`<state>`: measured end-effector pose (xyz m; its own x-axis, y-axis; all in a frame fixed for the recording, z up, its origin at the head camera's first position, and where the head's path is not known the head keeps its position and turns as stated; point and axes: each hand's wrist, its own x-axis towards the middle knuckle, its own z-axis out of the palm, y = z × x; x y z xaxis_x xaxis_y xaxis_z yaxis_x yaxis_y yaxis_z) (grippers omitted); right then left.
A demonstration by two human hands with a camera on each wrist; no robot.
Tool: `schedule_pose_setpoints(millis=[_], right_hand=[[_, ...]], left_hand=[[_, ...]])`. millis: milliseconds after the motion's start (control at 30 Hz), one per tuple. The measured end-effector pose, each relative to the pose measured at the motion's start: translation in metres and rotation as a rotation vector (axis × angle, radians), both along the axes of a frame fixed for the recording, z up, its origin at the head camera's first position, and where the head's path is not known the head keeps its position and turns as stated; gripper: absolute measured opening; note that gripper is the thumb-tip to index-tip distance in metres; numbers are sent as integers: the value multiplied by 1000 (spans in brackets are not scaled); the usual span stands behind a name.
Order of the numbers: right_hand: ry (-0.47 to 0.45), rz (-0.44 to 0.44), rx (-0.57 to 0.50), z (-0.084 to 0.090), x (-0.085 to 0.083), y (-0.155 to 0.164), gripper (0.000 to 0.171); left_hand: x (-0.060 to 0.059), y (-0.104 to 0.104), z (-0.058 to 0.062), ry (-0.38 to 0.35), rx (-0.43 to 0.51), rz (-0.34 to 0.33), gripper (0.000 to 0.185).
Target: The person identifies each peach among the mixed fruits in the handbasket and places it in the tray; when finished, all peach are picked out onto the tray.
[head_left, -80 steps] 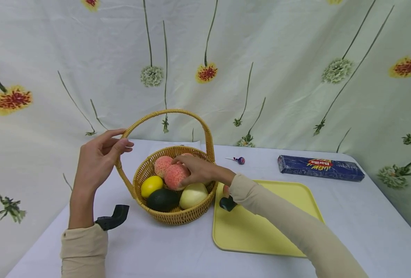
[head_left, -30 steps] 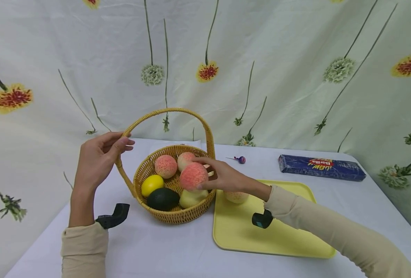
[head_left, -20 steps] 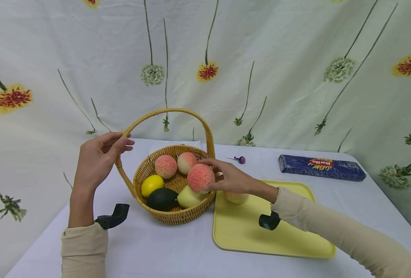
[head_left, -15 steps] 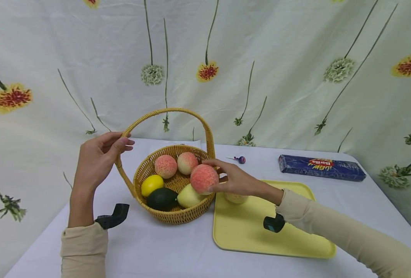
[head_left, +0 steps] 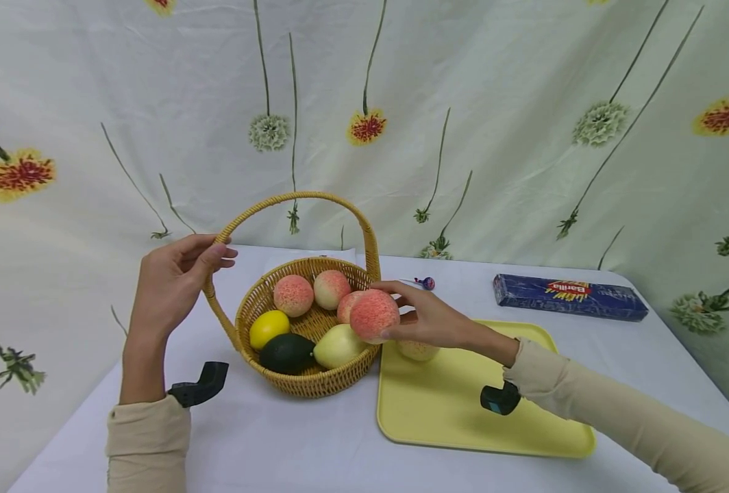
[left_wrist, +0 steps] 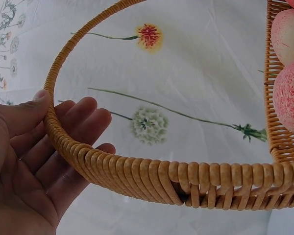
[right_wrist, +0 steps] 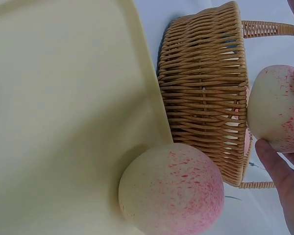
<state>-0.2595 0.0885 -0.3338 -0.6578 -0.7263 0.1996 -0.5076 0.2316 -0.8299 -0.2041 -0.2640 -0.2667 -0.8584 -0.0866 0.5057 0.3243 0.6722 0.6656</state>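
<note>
Peaches are moving from the woven wicker basket (head_left: 305, 356) to the flat yellow plastic tray (head_left: 463, 418) — one pale pink-flecked peach (head_left: 418, 350) already lies on the tray's corner at 9 o'clock. The right hand (head_left: 429, 320) has its grip closed round a second round pink peach (head_left: 374, 315), lifted above the basket rim at 3 o'clock, not yet over the tray. Three more peaches (head_left: 293, 295) sit inside. The left hand (head_left: 170, 287) clasps the arched handle (left_wrist: 137, 169) — steadying the basket on the desk (head_left: 266, 445).
</note>
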Motion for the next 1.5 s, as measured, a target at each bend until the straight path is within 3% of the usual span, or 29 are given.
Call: schedule_pose_setpoints(millis=[967, 1500], right_hand=[[13, -59, 8, -4, 18, 41, 68], [99, -132, 10, -12, 15, 72, 68]], left_hand=[[1, 1, 1, -5, -1, 4, 37], [0, 0, 0, -11, 2, 13, 38]])
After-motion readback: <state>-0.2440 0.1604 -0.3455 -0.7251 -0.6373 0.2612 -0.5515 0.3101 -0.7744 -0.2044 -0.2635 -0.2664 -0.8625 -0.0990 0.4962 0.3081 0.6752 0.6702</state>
